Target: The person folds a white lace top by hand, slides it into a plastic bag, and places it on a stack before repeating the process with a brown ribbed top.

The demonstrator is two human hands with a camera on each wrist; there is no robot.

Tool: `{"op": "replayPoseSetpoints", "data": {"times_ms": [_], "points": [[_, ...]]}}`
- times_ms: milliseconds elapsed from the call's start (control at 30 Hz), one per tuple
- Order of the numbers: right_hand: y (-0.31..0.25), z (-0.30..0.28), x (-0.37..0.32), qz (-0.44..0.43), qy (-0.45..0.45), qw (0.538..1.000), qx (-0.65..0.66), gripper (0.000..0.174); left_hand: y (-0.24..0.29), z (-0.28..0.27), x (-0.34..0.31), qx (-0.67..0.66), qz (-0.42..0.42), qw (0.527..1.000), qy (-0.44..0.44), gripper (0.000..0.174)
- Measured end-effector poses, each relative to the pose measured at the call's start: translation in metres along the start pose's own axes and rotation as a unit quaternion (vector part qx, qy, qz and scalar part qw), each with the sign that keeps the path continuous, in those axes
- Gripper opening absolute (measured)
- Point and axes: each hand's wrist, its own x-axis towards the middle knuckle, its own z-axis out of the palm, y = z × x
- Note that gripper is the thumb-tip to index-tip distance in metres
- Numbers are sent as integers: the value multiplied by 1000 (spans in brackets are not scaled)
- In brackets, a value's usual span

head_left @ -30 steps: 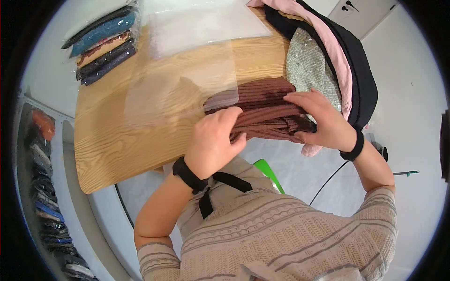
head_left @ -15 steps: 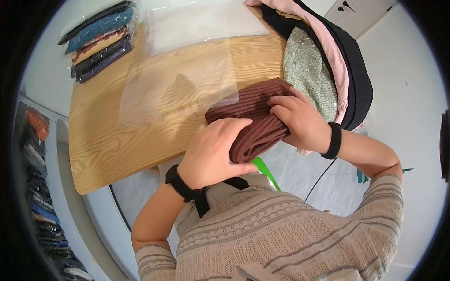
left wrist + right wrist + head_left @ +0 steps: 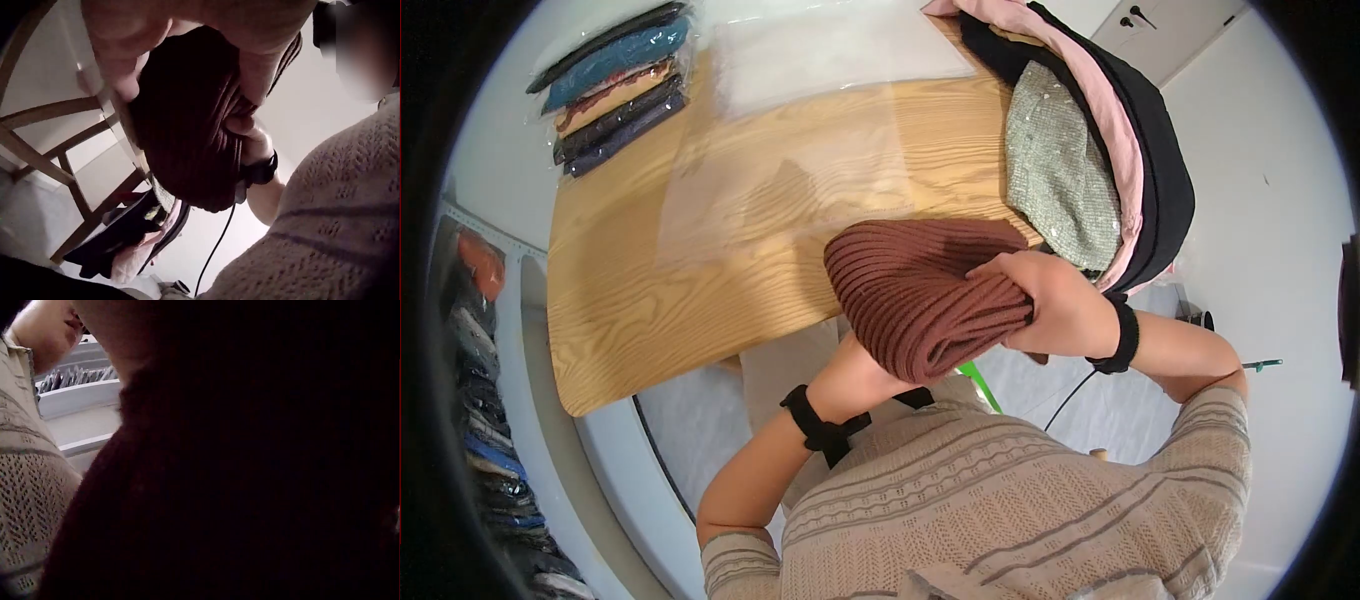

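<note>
A folded brown ribbed knit garment (image 3: 920, 290) is held up over the table's front edge, its folded layers facing the body. My left hand (image 3: 862, 378) goes under its near left side, the fingers hidden there in the head view. Seen from the left wrist, the left hand (image 3: 250, 31) spans the bundle with fingers and thumb on either side. At the right end, my right hand (image 3: 1055, 300) grips the folds, and its thumb or a finger shows against the knit (image 3: 194, 125) in the left wrist view. Dark fabric (image 3: 219, 487) fills most of the right wrist view.
A clear plastic bag (image 3: 780, 190) lies flat on the wooden table (image 3: 630, 310), with more clear bags (image 3: 830, 60) behind. Bagged folded clothes (image 3: 615, 85) sit at back left. Grey-green (image 3: 1060, 160), pink (image 3: 1128, 150) and black garments (image 3: 1170, 180) drape over the right edge. Shelving (image 3: 540, 400) stands left.
The brown garment has been gathered into a thicker folded bundle and lifted toward the body, off the plastic bag's corner. My left hand has gone from its top to underneath; the right grips its end.
</note>
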Motion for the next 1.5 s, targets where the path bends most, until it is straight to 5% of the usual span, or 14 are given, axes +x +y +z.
{"op": "replayPoseSetpoints", "data": {"times_ms": [100, 200, 300, 533, 733, 1033, 1200, 1267, 1333, 1367, 1433, 1500], "points": [[-2, 3, -6, -40, 14, 999, 27, 43, -3, 7, 2, -115, 21, 993, -21, 63], [1, 11, -6, -74, 14, 997, 34, 40, -11, 12, -6, 12, 64, 997, -48, 66], [1, 20, 0, -207, -39, 971, 112, 43, -21, 6, -29, -20, 5, 996, -86, 64], [0, 24, 5, -189, -38, 967, 165, 45, -6, -11, -31, -1, 3, 997, -75, 61], [-8, 17, 10, -258, 170, 951, -5, 49, 7, -12, -23, 6, 2, 998, -66, 58], [4, 29, 16, -278, 27, 951, 130, 56, 21, -8, -10, 2, 5, 999, -43, 54], [22, 50, 30, -200, -60, 925, 319, 51, 28, -13, 15, 5, 4, 1000, -18, 52], [24, 53, 30, -212, -55, 935, 280, 50, 29, -16, 16, 156, 162, 972, -64, 51], [20, 59, 35, -68, -34, 801, 594, 53, 17, -7, 17, 139, 192, 971, -23, 52], [24, 60, 36, -69, -40, 801, 593, 53, 19, -6, 18, 120, 222, 967, 16, 53], [37, 60, 32, -172, -140, 872, 437, 45, 22, -19, 18, 134, 235, 963, -15, 59], [24, 51, 27, -127, -163, 852, 481, 42, 46, -30, 19, 148, 245, 957, -45, 66]]}}
